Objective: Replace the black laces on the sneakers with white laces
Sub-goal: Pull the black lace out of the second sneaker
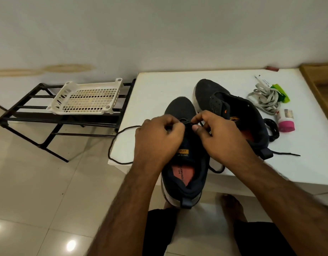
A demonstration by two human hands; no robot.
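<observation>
Near shoe (183, 163) under both hands, left hand (157, 139) and right hand (216, 133) each pinching the black lace (118, 134), white laces (264, 97) far off right

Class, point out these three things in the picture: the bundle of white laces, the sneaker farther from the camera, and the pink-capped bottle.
white laces (264, 97), head view, middle of the bundle.
far sneaker (205, 89), head view, its toe.
pink-capped bottle (286, 125), head view, its pink cap.
</observation>
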